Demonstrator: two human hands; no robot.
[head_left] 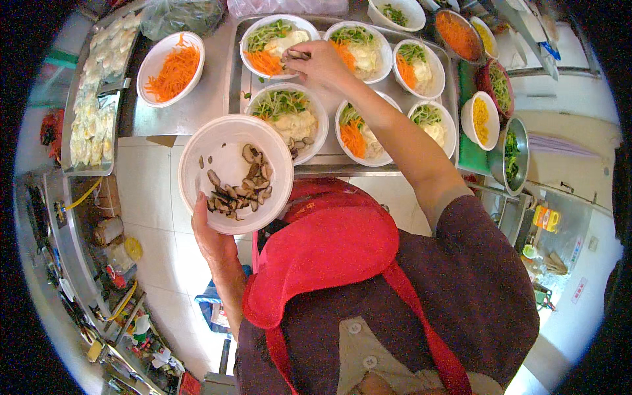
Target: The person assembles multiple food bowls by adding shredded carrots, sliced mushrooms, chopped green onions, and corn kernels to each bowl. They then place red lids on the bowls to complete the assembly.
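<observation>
My left hand (214, 238) grips the rim of a white bowl (227, 135) holding sliced mushrooms (245, 189), tilted toward me. My right hand (324, 64) reaches across the metal tray (233, 92), its fingers pinching a few mushroom slices (298, 55). Those fingers are over the right side of the back-left serving bowl (243, 43), which holds green sprouts (270, 33), shredded carrot (263, 64) and a pale creamy food. In front of it, another serving bowl (324, 125) has similar food, with mushroom slices at its right side.
Several more filled serving bowls (336, 135) share the tray. On the left are a bowl of shredded carrot (172, 72) and a tray of pale egg-like pieces (92, 135). Bowls of yellow corn-like bits (482, 122) and chopped greens (512, 158) stand at the right.
</observation>
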